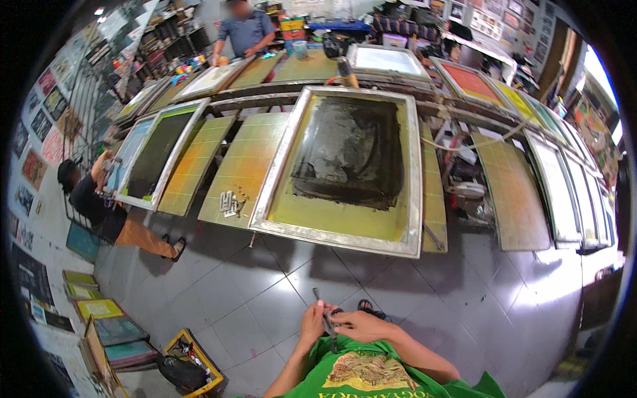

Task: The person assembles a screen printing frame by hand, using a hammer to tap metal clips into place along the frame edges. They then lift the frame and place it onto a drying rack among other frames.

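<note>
Both hands, left hand (312,323) and right hand (358,326), are closed round a thin dark tool (326,322) held at the chest; looks light and stiff, best gripped mid-shaft. Beyond the fingertips, a big metal-framed screen (345,166) is seen. Further left, coloured rectangular posters (33,166) are hung.

CLEARANCE: grey tile floor (252,292) open betw. hands and counter (232,179) edge | AHEAD: inked screen frame (345,166) overhangs counter front, blocks fwd reach | L: person crouched (99,212) at second frame (156,156), yellow crate (192,365) + stacked frames (106,325) low-left | R: floor free, frames (564,192) line counter.
</note>
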The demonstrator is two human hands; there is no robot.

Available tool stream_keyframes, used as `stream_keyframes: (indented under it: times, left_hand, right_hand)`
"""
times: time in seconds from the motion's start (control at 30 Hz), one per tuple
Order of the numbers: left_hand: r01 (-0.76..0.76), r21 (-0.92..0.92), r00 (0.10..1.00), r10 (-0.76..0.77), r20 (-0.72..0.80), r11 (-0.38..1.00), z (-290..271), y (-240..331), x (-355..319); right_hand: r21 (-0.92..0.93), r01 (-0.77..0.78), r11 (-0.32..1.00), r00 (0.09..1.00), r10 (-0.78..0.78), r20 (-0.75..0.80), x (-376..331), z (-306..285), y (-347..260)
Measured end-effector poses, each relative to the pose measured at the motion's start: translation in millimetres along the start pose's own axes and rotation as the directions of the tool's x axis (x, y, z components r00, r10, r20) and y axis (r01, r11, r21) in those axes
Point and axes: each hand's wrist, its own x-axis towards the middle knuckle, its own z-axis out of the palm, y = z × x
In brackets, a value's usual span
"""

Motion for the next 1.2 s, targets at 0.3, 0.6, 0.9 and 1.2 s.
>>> stream_keyframes:
  times: [0.3,0.6,0.9,1.2]
  left_hand:
    - [0.153,-0.326,0.919,-0.256,-0.301,0.933,-85,25,14]
    - [0.154,-0.028,0.891,-0.151,-0.429,0.988,-103,72,31]
    - [0.257,0.104,0.828,-0.163,-0.537,0.961,-149,53,70]
    - [0.243,0.275,0.892,-0.103,-0.44,0.93,-204,53,110]
  right_hand:
    - [-0.308,-0.422,0.853,0.465,-0.089,-0.881,-3,-206,37]
    - [-0.479,-0.699,0.531,0.597,0.065,-0.799,16,-248,103]
    - [-0.427,-0.662,0.616,0.672,0.236,-0.702,25,-260,141]
    - [-0.17,-0.738,0.653,0.363,0.172,-0.916,73,-213,-8]
